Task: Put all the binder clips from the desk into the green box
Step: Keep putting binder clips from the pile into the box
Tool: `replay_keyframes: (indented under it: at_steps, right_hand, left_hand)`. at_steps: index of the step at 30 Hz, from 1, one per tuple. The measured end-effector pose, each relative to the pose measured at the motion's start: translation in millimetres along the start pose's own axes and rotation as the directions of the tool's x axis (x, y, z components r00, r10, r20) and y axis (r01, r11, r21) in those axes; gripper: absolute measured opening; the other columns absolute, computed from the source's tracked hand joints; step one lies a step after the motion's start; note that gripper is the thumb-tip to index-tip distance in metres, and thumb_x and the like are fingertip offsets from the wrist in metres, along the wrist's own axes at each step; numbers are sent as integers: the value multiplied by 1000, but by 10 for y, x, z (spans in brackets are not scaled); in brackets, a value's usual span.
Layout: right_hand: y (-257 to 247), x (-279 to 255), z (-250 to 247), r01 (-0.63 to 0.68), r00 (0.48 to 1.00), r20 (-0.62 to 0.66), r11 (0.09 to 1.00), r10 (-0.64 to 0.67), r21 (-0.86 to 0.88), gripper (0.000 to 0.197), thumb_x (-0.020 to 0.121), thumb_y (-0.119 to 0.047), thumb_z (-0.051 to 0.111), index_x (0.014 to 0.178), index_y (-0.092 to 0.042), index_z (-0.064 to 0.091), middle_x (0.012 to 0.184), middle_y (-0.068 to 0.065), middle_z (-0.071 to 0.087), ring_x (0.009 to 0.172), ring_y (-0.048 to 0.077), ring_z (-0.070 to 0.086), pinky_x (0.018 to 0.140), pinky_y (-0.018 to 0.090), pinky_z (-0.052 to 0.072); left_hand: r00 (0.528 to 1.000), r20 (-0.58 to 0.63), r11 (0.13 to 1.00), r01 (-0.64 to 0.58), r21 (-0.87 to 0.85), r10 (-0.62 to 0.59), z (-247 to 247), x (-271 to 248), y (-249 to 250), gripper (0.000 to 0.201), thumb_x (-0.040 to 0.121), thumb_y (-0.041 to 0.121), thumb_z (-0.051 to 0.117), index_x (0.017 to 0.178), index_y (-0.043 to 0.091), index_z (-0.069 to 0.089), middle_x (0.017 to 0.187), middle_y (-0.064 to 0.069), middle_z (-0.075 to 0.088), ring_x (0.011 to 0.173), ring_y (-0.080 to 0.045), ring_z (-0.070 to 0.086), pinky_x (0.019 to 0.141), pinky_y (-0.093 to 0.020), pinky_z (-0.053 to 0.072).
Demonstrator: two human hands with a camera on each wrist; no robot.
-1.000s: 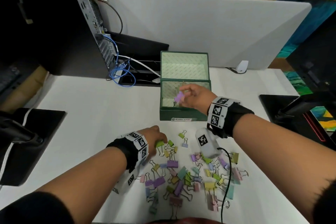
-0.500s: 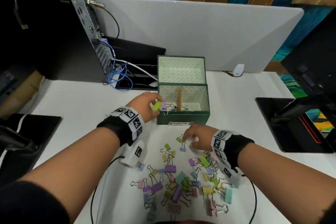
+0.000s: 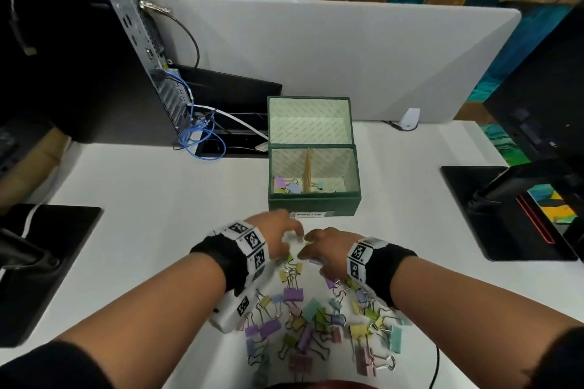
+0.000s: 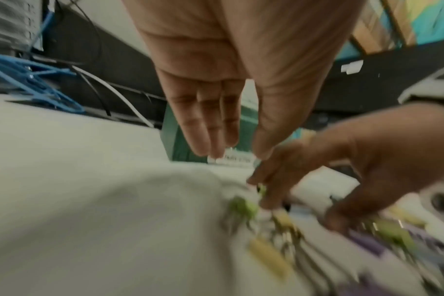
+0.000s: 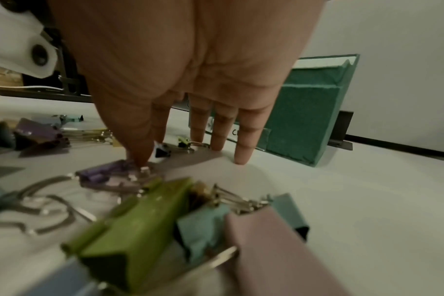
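- Computer tower (image 3: 79, 66): far left of the white desk (image 3: 142, 199), blue cables (image 3: 196, 136) trailing from its back.
- Left hand (image 3: 278, 235): above the desk just before the box, fingers straight and relaxed, holding nothing.
- Binder clips (image 3: 316, 322): pastel heap on the desk's near edge, between the forearms; a few more lie inside the box.
- Green box (image 3: 314, 202): lid open, centre of the desk, wooden divider (image 3: 308, 170) upright inside.
- Right hand (image 3: 328, 249): fingers extended down at the heap's far edge, thumb tip on a purple clip (image 5: 107, 176); nothing gripped.
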State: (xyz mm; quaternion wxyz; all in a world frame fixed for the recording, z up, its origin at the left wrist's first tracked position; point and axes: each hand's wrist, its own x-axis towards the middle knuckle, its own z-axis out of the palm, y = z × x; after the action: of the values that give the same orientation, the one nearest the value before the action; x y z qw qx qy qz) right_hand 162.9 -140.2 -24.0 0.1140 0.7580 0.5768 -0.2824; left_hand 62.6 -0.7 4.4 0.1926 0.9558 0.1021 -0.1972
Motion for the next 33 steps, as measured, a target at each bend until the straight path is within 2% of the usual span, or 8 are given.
replay_keyframes:
  at_steps: [3, 6, 13, 18, 22, 26, 29, 33]
  right_hand:
    - [7, -1, 36, -3, 1000, -16, 999, 3, -37, 51, 84, -22, 60, 131, -36, 45, 144, 2, 38, 128, 29, 40, 100, 42, 42]
    - [15, -1, 43, 24, 999, -43, 999, -25, -39, 40, 86, -19, 58, 124, -26, 54, 135, 6, 46, 121, 31, 44, 95, 40, 44]
    - [54, 8, 87, -18, 997, -79, 1000, 19, 6, 25, 81, -7, 57, 105, -14, 62, 121, 10, 51, 109, 33, 50, 85, 34, 44]
    - [129, -46, 103, -98, 990, -90, 983, 112, 154, 37, 80, -12, 62, 116, -16, 55, 122, 10, 50, 112, 30, 49, 88, 33, 43]
    - [170, -79, 101, -163, 977, -89, 947, 194, 276, 45, 79, -16, 68, 120, -17, 51, 123, 10, 48, 111, 29, 52, 91, 30, 43]
    - [208, -121, 71, -187, 976, -55, 941, 210, 284, 36, 75, -11, 70, 109, -12, 58, 111, 7, 44, 99, 26, 53, 83, 28, 44]
    - [230, -129, 42, -190, 979, -25, 951, 202, 242, 25, 73, 0, 65, 93, -14, 58, 98, 2, 37, 85, 22, 49, 72, 27, 42]
    - [262, -116, 50, -195, 977, -28, 947, 209, 256, 27, 72, -5, 67, 83, -21, 49, 97, 1, 39, 82, 21, 47, 71, 29, 43]
  left_hand:
    - [985, 175, 996, -5, 85, -10, 198, 5, -1, 59, 77, 16, 67, 130, 33, 46, 128, -5, 45, 113, -25, 52, 93, -35, 47]
    - [981, 192, 995, -7, 96, -11, 316, -28, -57, 71, 71, 21, 72, 132, 37, 41, 132, -2, 42, 120, -25, 46, 97, -36, 44]
    - [970, 229, 981, -120, 153, 83, 346, 14, 8, 60, 81, 14, 58, 133, 39, 43, 141, -4, 36, 123, -29, 38, 100, -40, 40]
    - [982, 164, 990, -106, 93, 90, 372, 43, -26, 39, 83, 22, 63, 121, 27, 55, 130, -6, 44, 116, -27, 42, 96, -38, 40]
    - [992, 126, 999, -19, 26, 16, 372, 66, -86, 38, 80, 24, 67, 116, 22, 55, 120, -9, 46, 112, -28, 44, 93, -34, 40]
    - [995, 102, 999, 15, -31, -12, 371, 72, -84, 30, 76, 16, 66, 105, 19, 59, 103, -3, 43, 102, -26, 49, 88, -34, 44]
    - [993, 117, 1000, 16, -26, -13, 340, 69, -66, 30, 78, 17, 65, 107, 20, 59, 105, -6, 47, 105, -28, 53, 91, -34, 46]
    - [999, 44, 995, 31, -100, -27, 257, 58, -68, 24, 83, 21, 61, 108, 19, 61, 105, -5, 58, 100, -24, 56, 86, -26, 43]
